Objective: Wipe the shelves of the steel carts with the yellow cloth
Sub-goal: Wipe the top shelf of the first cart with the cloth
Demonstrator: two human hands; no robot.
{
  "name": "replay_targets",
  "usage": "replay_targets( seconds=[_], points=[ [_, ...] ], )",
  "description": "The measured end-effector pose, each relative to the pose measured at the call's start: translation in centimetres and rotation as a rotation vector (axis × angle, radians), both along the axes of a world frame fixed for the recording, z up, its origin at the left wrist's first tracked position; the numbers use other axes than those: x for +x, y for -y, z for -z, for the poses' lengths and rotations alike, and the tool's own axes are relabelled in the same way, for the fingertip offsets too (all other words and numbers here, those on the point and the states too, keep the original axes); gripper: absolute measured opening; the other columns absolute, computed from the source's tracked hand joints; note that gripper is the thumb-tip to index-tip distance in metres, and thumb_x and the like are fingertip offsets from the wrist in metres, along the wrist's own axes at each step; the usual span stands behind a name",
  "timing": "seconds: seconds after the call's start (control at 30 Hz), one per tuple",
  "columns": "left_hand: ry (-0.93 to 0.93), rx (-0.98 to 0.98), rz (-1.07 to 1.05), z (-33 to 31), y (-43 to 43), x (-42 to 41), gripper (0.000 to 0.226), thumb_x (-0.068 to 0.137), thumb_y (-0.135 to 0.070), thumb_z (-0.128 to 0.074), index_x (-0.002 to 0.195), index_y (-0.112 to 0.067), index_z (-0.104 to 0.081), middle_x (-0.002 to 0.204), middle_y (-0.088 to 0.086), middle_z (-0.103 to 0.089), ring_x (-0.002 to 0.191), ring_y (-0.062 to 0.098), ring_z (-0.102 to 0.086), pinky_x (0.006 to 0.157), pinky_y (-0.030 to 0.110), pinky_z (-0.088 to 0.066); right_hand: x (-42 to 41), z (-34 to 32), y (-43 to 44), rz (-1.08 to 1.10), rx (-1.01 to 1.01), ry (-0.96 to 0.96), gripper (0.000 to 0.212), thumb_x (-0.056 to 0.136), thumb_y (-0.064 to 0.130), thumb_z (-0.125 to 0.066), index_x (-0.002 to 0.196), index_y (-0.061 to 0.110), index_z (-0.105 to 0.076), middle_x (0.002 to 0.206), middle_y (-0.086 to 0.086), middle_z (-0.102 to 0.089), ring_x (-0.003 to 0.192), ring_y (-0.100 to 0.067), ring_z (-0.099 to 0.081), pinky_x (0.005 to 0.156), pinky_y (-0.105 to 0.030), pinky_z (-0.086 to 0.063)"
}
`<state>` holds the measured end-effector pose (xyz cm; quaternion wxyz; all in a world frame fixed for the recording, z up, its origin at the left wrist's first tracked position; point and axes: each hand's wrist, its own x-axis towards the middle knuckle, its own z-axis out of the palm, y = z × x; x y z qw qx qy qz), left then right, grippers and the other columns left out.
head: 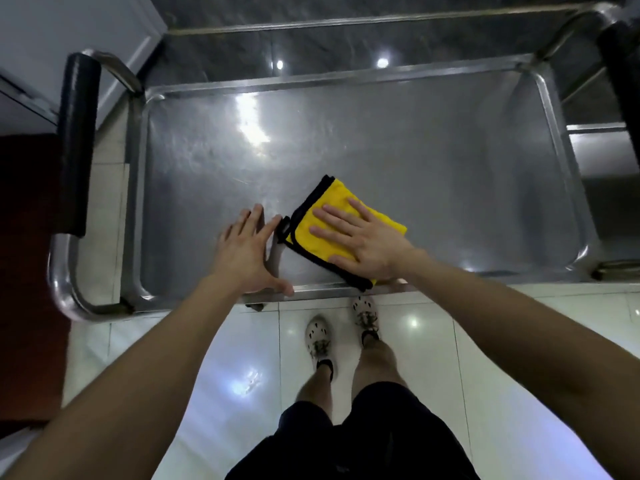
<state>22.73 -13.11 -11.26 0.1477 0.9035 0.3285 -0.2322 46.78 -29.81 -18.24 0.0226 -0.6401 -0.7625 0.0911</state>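
The steel cart [138, 202] carries a shiny top shelf [398, 150] with a raised rim. At that shelf's near edge lies the folded yellow cloth [332, 216]. The right hand [363, 237] presses flat on the cloth, fingers straight. Just left of the cloth, the left hand [249, 251] rests spread on the shelf, holding nothing.

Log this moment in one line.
yellow cloth: folded, near front rim | right hand: flat on it | left hand: open, on cart shelf
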Motion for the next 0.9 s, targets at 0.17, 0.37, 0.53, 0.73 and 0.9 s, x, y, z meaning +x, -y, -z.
replay_targets(
  seconds=[0.17, 0.37, 0.53, 0.73, 0.9],
  points=[
    [-0.010, 0.001, -0.029, 0.6, -0.1, 0.2, 0.160, 0.049, -0.096, -0.081, 0.171, -0.044, 0.009, 0.181, -0.003, 0.020, 0.168, 0.028, 0.012, 0.136, 0.054, -0.005, 7.7, -0.4, -10.3, 0.206, 0.011, 0.040, 0.067, 0.110, 0.062, -0.028, 0.171, 0.035, -0.022, 0.180, 0.002, -0.012, 0.166, -0.017, -0.007, 0.134, -0.054, -0.003],
    [0.009, -0.001, -0.035, 0.9, -0.1, -0.2, 0.160, 0.050, -0.095, -0.081, 0.170, -0.045, 0.012, 0.180, -0.004, 0.023, 0.167, 0.024, 0.019, 0.137, 0.050, 0.002, 5.9, -0.4, -22.4, 0.396, 0.006, -0.002, 0.076, 0.103, 0.076, -0.017, 0.170, 0.040, -0.020, 0.180, -0.011, -0.010, 0.167, -0.028, -0.005, 0.129, -0.067, 0.000],
    [0.020, -0.016, -0.020, 0.3, -0.1, -0.2, 0.159, 0.051, -0.096, -0.080, 0.170, -0.044, 0.012, 0.181, -0.002, 0.022, 0.167, 0.023, 0.018, 0.137, 0.052, -0.001, 0.2, -0.1, -16.6, 0.213, 0.057, -0.009, 0.072, 0.105, 0.072, -0.029, 0.168, 0.037, -0.031, 0.179, -0.011, -0.015, 0.166, -0.029, -0.009, 0.129, -0.067, -0.005],
    [-0.013, -0.024, -0.047, -0.3, 0.1, 0.2, 0.161, 0.044, -0.095, -0.084, 0.172, -0.041, -0.001, 0.183, 0.001, 0.009, 0.169, 0.027, 0.008, 0.136, 0.056, -0.007, -2.0, 0.7, -0.2, 0.250, 0.072, -0.012, 0.069, 0.108, 0.069, -0.036, 0.169, 0.038, -0.028, 0.181, -0.004, -0.008, 0.167, -0.024, -0.003, 0.129, -0.066, -0.011],
    [-0.118, -0.015, -0.061, -1.9, 0.5, 2.5, 0.156, 0.040, -0.086, -0.093, 0.167, -0.036, -0.017, 0.179, 0.009, -0.010, 0.165, 0.037, -0.014, 0.132, 0.061, -0.021, 2.4, -0.4, 9.9, 0.594, 0.015, 0.018, 0.072, 0.106, 0.069, -0.038, 0.170, 0.040, -0.022, 0.181, 0.001, -0.005, 0.167, -0.020, 0.000, 0.129, -0.065, -0.011]
  ],
)
